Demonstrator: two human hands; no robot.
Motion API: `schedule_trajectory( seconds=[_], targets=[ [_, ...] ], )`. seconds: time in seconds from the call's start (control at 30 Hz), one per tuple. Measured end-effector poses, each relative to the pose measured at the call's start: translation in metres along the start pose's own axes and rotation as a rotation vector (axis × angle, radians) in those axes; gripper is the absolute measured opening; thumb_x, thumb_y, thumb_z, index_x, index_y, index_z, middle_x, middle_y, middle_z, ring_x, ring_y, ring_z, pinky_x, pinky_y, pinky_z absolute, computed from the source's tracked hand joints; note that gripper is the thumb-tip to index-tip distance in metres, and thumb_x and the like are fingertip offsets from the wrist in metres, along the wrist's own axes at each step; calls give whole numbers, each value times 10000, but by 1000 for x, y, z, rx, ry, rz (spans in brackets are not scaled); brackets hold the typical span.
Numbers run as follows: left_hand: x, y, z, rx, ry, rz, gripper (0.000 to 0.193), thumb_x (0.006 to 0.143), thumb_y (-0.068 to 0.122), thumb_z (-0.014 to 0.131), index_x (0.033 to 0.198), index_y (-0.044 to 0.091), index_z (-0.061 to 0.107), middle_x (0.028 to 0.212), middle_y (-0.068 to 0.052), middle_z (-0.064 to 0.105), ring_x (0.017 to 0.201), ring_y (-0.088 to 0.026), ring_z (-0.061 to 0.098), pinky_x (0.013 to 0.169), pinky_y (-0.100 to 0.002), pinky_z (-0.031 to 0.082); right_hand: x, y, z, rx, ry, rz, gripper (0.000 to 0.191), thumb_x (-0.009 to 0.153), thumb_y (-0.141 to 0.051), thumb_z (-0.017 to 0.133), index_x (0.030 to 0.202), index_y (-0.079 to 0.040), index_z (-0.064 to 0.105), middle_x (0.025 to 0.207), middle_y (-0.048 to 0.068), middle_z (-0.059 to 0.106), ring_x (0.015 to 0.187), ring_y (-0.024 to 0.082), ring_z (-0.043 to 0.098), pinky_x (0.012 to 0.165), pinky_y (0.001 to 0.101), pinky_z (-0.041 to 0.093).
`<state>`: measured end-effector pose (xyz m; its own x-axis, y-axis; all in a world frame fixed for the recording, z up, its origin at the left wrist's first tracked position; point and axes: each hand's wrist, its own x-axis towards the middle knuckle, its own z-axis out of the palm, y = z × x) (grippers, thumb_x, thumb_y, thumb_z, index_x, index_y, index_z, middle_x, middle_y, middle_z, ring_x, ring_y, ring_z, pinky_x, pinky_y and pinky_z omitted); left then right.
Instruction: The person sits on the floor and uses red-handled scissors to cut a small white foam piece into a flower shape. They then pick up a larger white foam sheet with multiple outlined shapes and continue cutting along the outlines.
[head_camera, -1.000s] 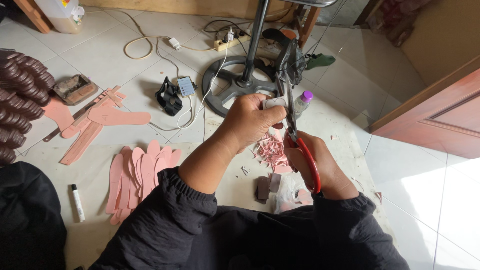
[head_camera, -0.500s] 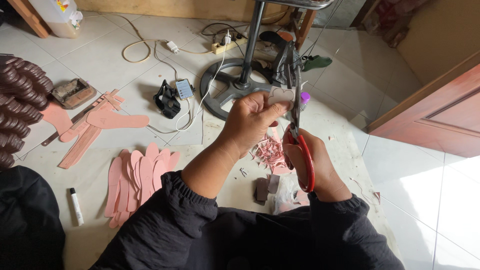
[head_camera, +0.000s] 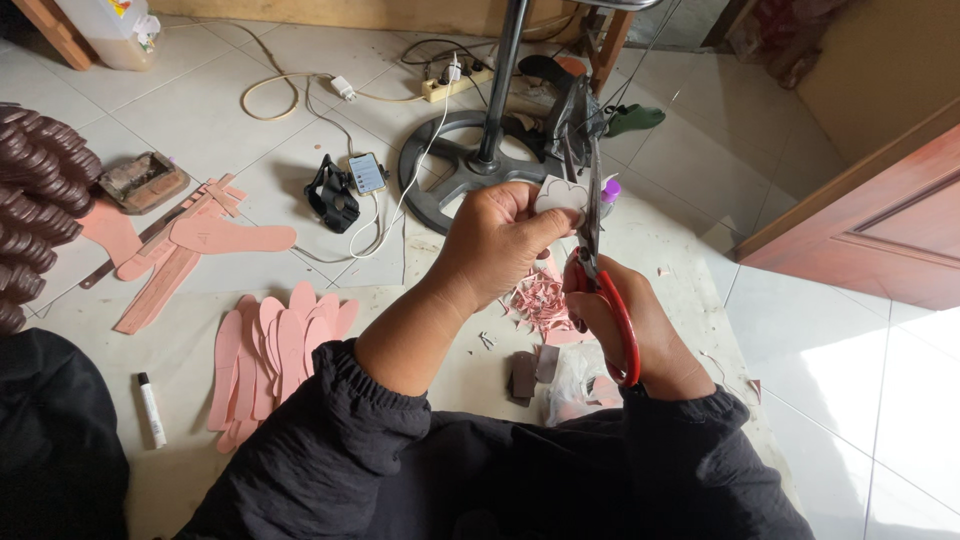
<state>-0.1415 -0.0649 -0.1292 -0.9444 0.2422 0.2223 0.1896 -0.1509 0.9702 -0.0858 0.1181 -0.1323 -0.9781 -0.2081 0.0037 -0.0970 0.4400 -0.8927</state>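
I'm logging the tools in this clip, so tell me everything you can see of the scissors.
The scissors have red loop handles and long, dark metal blades. The right hand grips the handles, fingers through the loops. The blades point up and away, nearly vertical, slightly parted, against the edge of a small pale cut-out piece pinched in the left hand. Pink scraps lie below.

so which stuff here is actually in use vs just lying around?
In use: left hand holding a small pale piece; right hand working red-handled scissors; pink offcuts below.

Lying about: pink insole stack, phone, power strip, white marker, round stand base.
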Motion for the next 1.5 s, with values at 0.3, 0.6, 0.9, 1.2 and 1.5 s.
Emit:
schedule_trajectory(
  seconds=[0.3, 0.6, 0.9, 1.2, 1.5],
  targets=[
    [1, 0, 1, -73, 3, -25, 172, 896, 174, 718, 968, 30, 779, 862, -22, 773, 728, -53, 659, 654, -226, 543, 1, 2, 2, 14, 31, 1, 106, 825, -131, 579, 840, -27, 593, 694, 32, 570, 641, 121, 531, 581, 286, 469],
    [0, 0, -8, -77, -28, -23, 178, 881, 165, 720, 966, 19, 775, 861, -23, 770, 731, -54, 656, 655, -225, 536, -1, 2, -3, 80, -36, -10, 130, 813, -146, 564, 803, -17, 575, 652, 33, 536, 575, 119, 494, 512, 291, 433],
    [5, -6, -11, -91, -45, -48, 206, 875, 181, 740, 985, 9, 766, 861, -34, 738, 721, -65, 620, 643, -236, 515, 0, 5, -3, 78, -51, -37, 132, 822, -139, 558, 806, -8, 566, 658, 33, 537, 583, 114, 496, 517, 281, 438],
    [2, -8, -2, -102, -36, 44, 236, 899, 217, 719, 1033, 28, 762, 928, -22, 771, 843, -63, 688, 762, -233, 564, 1, 4, 2, 124, -3, -29, 134, 836, -124, 552, 809, 5, 574, 654, 47, 545, 585, 126, 511, 528, 290, 453],
    [0, 3, -15, 268, -40, 66, 204, 852, 213, 729, 825, 11, 721, 704, -15, 699, 620, -53, 592, 555, -247, 497, -3, 1, -4, 18, -89, -35, 132, 831, -160, 572, 844, -30, 584, 671, 21, 542, 617, 113, 516, 560, 283, 463]
  ],
)
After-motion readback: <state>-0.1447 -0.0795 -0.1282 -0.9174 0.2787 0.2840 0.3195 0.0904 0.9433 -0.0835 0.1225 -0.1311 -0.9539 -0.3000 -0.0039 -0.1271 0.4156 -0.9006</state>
